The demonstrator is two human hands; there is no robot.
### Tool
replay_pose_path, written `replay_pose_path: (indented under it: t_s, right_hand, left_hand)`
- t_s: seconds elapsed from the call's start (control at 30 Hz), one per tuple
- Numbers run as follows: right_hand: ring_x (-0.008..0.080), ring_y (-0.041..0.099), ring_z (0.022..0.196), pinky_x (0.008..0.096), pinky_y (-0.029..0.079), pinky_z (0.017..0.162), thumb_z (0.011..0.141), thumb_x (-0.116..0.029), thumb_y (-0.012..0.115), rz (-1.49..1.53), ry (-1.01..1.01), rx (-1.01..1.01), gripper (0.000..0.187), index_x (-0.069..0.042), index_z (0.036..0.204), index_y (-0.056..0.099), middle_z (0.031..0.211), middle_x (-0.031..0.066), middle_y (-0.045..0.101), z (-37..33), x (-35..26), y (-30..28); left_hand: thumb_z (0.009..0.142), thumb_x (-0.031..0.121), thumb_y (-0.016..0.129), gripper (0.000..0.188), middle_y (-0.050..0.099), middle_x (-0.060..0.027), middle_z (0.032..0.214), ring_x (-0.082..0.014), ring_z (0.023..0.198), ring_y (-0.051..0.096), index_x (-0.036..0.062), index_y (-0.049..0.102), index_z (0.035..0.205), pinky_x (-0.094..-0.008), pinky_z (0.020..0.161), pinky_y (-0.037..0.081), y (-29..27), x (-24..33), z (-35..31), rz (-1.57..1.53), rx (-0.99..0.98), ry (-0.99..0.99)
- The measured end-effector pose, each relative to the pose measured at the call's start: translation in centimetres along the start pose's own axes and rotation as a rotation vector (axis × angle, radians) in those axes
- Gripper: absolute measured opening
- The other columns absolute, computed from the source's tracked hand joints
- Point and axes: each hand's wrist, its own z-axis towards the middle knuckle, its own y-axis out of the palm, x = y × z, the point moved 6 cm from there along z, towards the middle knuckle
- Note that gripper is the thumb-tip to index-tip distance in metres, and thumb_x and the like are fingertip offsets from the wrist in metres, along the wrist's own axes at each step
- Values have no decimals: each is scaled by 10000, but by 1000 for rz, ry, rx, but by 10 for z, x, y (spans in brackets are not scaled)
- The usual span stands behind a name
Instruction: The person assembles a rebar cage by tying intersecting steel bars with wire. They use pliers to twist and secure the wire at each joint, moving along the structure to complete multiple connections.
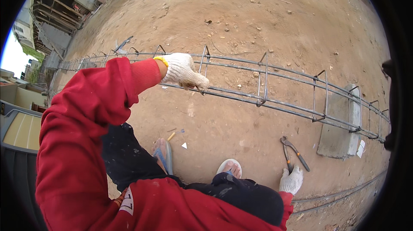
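A long rebar cage (pixel 284 109) of straight bars and square stirrups runs across in front of me, raised off the dirt. My left hand (pixel 185 72), in a white knitted glove, is closed on it beside a stirrup; the fingertips curl down onto the nearer bars, and the exact grip is partly hidden. Low on the right, my right hand (pixel 291 181), also gloved, has its fingers around the end of one handle of a pair of pincers (pixel 287 145). Their handles are spread, with black and orange grips, and the jaws point away from me.
A concrete block (pixel 340 134) supports the cage at the right. Thin rods (pixel 331 201) lie on the ground at lower right. A yellow-handled tool (pixel 171 136) lies near my left sandal (pixel 165 158). A dark bin-like container (pixel 19 162) stands at far left.
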Motion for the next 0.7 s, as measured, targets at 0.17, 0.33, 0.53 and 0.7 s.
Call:
replay_pose_path:
  t_s: [0.17,0.33,0.53,0.7]
  right_hand:
    - [395,627,944,483,497,805,796,-140,750,-56,-22,-38,312,-26,1048,605,984,198,617,-13,5,11]
    - [426,656,831,512,510,709,862,-143,665,-45,-32,-50,220,-15,1009,563,918,230,643,-17,-14,-18]
    - [387,648,604,475,498,565,855,-299,739,-206,-398,-69,291,-36,802,627,620,170,620,-27,-102,-180]
    - [363,628,580,400,479,540,890,-241,716,-229,-533,-163,217,-30,883,668,623,171,598,-46,-241,-300]
  left_hand:
    - [858,455,751,464,677,-97,690,-153,652,627,-9,770,870,-313,621,489,-37,-35,-54,-228,471,134]
    - [852,507,732,471,693,-109,715,-149,701,644,37,765,858,-310,617,487,135,-33,-30,-373,-267,303]
    - [665,715,761,1069,547,-264,1397,-377,1248,580,31,489,1439,-382,1031,468,292,33,30,-320,-205,604]
    - [720,429,855,1118,451,-219,1504,-316,1352,495,50,238,1570,-372,1062,439,281,86,5,-1254,-444,984]
